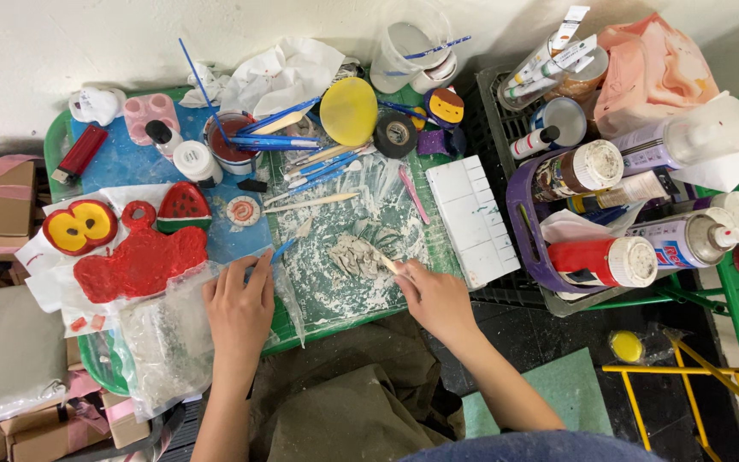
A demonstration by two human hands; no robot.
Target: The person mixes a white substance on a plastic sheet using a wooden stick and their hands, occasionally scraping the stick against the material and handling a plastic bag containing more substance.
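My right hand (pixel 436 298) grips a thin wooden sculpting stick (pixel 387 262) whose tip presses into a flat lump of grey clay (pixel 354 255) on the green cutting mat (pixel 335 291), which is dusted with white crumbs. My left hand (pixel 239 308) lies palm down, fingers together, on a clear plastic bag (pixel 168 338) at the table's front edge. Just left of it sit a red painted clay figure (pixel 140 261), a yellow and red round piece (pixel 79 226) and a watermelon slice piece (pixel 183 208).
Blue brushes and wooden tools (pixel 301 158), a red paint cup (pixel 228 141), a yellow disc (pixel 348 111), black tape roll (pixel 395 134) and white palette (pixel 472 218) crowd the table's back. A purple basket (pixel 528 248) of bottles stands right. Cardboard boxes (pixel 10 205) are stacked left.
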